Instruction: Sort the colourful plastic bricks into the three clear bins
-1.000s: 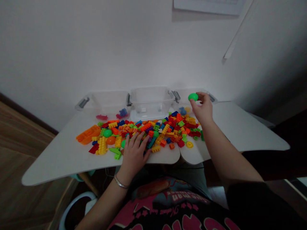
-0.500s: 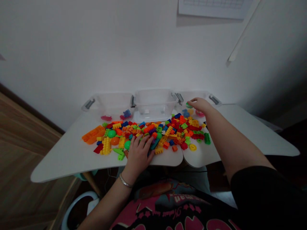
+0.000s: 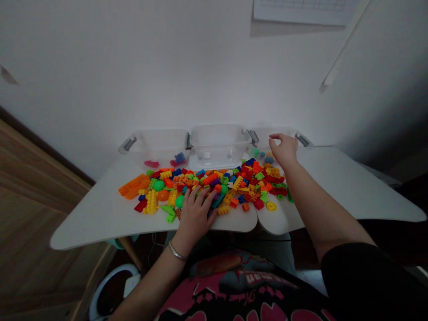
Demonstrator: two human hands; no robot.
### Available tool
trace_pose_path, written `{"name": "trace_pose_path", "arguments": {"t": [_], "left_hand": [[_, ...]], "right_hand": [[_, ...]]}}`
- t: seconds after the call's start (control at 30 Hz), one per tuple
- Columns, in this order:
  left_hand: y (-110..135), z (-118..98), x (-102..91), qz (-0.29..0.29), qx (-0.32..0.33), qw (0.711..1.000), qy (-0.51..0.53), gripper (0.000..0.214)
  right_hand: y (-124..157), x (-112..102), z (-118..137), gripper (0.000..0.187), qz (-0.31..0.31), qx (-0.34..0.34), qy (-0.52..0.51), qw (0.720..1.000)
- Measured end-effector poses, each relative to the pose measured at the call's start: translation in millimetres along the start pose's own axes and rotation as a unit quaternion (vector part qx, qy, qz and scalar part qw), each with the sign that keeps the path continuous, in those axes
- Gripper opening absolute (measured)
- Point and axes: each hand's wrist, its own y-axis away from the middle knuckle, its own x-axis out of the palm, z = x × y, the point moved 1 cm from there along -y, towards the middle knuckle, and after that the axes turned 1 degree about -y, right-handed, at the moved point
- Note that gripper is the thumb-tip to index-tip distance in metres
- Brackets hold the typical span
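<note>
My left hand (image 3: 197, 213) lies palm down with fingers spread over the near edge of a pile of coloured building bricks (image 3: 239, 180). Next to its fingers are a green ball (image 3: 179, 201) and a teal brick (image 3: 219, 200). Above the right clear bin (image 3: 262, 133) hovers my right hand (image 3: 285, 149), thumb and forefinger apart with nothing between them. Through that bin's front wall show a green ball (image 3: 255, 152) and blue pieces (image 3: 269, 159); my hand and forearm hide part of it.
The middle clear bin (image 3: 219, 138) and left clear bin (image 3: 160, 138) stand against the wall. A pink piece (image 3: 151, 163) and a blue piece (image 3: 179, 157) show in the left one. An orange tray-like piece (image 3: 134, 186) lies left on the white table (image 3: 100, 214).
My right hand has let go of the green ball, which now shows in the right bin, and has shifted slightly right. My left hand stays on the pile. The view has shifted slightly.
</note>
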Motion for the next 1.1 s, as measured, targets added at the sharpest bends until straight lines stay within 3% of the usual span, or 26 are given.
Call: {"name": "trace_pose_path", "arguments": {"t": [0.1,0.2,0.33,0.47,0.57,0.8,1.1], "left_hand": [[0,8,-6.2,-0.020,-0.002,1.000,0.010,0.048],[1,23,-16.7,-0.046,-0.024,0.999,0.007,0.043],[7,45,-31.0,-0.064,-0.070,0.995,-0.038,0.041],[16,55,-39.4,-0.074,-0.089,0.989,-0.095,0.043],[22,56,-39.9,-0.064,-0.091,0.986,-0.126,0.040],[28,53,-32.9,-0.050,-0.129,0.982,-0.128,0.037],[28,65,3.4,-0.104,-0.139,0.983,-0.055,0.035]], "right_hand": [[36,-11,13,0.032,-0.070,-0.058,-0.114,0.989],[84,-17,27,0.028,-0.075,-0.113,-0.173,0.976],[147,-13,46,0.024,0.011,-0.180,-0.213,0.960],[185,-2,63,0.029,0.111,-0.246,-0.232,0.934],[198,4,70,0.031,0.133,-0.269,-0.220,0.928],[209,10,71,0.033,0.117,-0.304,-0.191,0.926],[213,7,72,0.034,0.113,-0.334,-0.190,0.916]]}}
